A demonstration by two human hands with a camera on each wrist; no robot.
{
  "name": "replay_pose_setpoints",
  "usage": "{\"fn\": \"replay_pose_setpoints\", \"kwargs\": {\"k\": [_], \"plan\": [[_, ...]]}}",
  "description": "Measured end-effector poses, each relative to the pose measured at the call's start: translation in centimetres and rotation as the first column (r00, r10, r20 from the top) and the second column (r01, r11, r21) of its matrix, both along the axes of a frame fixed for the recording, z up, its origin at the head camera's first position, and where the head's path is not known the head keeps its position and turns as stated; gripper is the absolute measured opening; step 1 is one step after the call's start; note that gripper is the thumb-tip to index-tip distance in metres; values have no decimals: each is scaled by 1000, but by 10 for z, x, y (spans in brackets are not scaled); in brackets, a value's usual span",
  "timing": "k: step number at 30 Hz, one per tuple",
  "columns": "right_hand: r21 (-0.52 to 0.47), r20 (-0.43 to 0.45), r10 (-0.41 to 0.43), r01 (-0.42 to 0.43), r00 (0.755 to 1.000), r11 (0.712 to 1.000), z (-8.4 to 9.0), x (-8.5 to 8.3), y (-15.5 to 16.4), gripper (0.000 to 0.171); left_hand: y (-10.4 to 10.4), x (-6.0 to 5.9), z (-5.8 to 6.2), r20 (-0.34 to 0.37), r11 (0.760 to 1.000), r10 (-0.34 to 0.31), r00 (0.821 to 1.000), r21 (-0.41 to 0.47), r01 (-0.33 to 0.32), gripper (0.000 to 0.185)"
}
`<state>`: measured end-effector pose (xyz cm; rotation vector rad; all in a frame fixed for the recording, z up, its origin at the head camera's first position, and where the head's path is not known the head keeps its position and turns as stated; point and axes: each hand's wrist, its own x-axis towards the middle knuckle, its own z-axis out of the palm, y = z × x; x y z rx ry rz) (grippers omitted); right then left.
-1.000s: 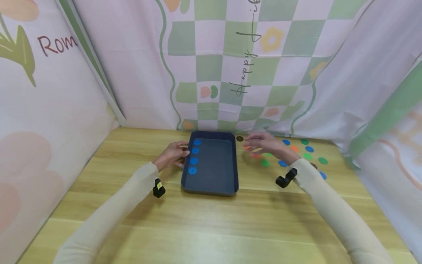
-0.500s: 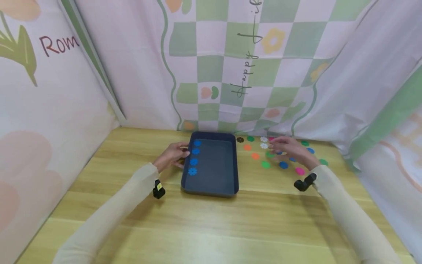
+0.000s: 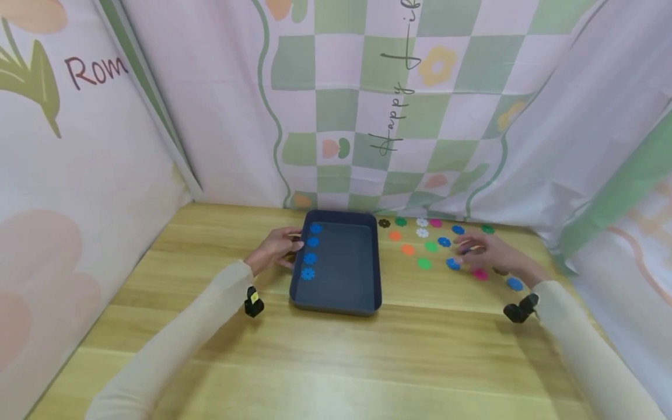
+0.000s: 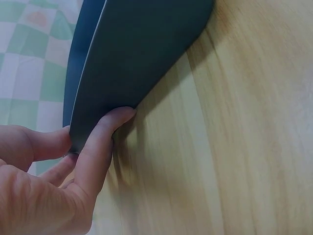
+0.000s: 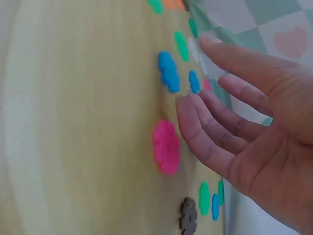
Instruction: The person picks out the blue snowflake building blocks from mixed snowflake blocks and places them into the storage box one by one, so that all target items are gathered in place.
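Note:
My left hand [image 3: 274, 248] holds the left side of a dark blue-grey rectangular tray [image 3: 346, 265]. In the left wrist view its thumb is at the rim and a finger [image 4: 95, 147] lies against the outer wall. Several blue flower-shaped plastic pieces [image 3: 311, 258] form a column along the tray's left side. Over the loose pieces to the right, my right hand [image 3: 490, 255] hovers with relaxed, spread fingers. The right wrist view shows nothing between its thumb and fingers; a blue piece [image 5: 168, 71] and a pink piece [image 5: 167, 147] lie close to the fingertips.
More flower-shaped pieces lie scattered right of the tray, among them orange [image 3: 408, 249], green [image 3: 424, 263], white [image 3: 422, 233] and brown [image 3: 384, 223]. A checked curtain [image 3: 378, 116] hangs along the back edge of the wooden table [image 3: 325, 361].
My right hand has moved away from the tray to the right, across the loose pieces, uncovering white, green and orange ones. My left hand and the tray have stayed in place.

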<state>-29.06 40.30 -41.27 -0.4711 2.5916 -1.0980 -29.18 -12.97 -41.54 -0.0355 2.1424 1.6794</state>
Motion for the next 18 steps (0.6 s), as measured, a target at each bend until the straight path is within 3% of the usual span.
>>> {"fn": "replay_pose_setpoints", "kwargs": {"k": [11, 18], "plan": [[169, -146, 75, -49, 986, 984, -6, 6, -8, 30, 3, 0, 1, 9, 1000, 6, 1000, -1, -6, 57], [231, -158, 130, -91, 979, 969, -1, 3, -17, 33, 3, 2, 2, 10, 1000, 3, 1000, -7, -3, 57]]}}
